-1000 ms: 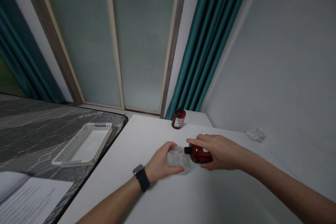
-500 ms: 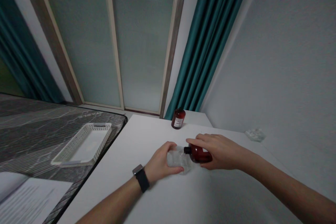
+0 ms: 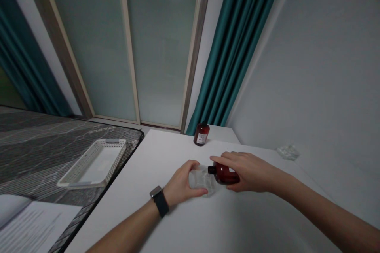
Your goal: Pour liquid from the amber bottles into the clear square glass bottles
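White tabletop point(image 3: 142, 174) beneath: the right hand point(image 3: 247, 170) has its grip clamped round a bottle point(image 3: 222, 174), long axis left-to-right, neck pointing left at the cup point(image 3: 199, 180) that the left hand point(image 3: 181, 184) clasps; a second bottle point(image 3: 201, 133) stands far.

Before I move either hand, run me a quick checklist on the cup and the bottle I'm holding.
1. Grip on the clear cup: ok, the left hand is wrapped around its side.
2. Grip on the brown bottle: ok, the right hand holds it, tipped onto its side.
3. Aim: ok, the bottle's black neck points toward the left hand and overlaps the cup in view.
4. Neck clear of the cup: cannot tell, any gap is too small to see.
5. Liquid coming out: cannot tell, no stream shows clearly.
6. Second bottle: ok, upright near the table's far edge, apart from both hands.
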### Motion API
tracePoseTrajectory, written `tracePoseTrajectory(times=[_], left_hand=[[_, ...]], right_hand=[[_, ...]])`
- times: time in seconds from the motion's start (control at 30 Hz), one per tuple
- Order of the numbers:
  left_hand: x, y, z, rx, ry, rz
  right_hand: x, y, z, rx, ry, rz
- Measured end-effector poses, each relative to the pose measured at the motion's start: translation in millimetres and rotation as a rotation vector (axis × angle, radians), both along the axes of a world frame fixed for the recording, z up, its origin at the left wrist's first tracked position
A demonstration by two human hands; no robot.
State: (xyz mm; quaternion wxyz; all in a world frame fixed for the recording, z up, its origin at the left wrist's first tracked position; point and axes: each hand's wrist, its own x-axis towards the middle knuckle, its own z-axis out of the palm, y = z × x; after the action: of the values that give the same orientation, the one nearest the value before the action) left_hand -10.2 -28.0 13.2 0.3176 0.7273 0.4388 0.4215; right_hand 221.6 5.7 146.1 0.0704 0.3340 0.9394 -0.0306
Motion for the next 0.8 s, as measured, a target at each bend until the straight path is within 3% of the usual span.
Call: tracePoseTrajectory(times=[0.27, 0.8], left_hand=[[0.0, 0.3, -1.0, -0.008, 0.007, 0.008], [0.1, 0.4, -0.1, -0.003, -0.007, 0.011]], right_hand=[[-1.9, -3.0, 0.7, -0.029, 0.053, -0.07], [-1.2, -1.7, 0.4, 0.005, 0.042, -0.016]])
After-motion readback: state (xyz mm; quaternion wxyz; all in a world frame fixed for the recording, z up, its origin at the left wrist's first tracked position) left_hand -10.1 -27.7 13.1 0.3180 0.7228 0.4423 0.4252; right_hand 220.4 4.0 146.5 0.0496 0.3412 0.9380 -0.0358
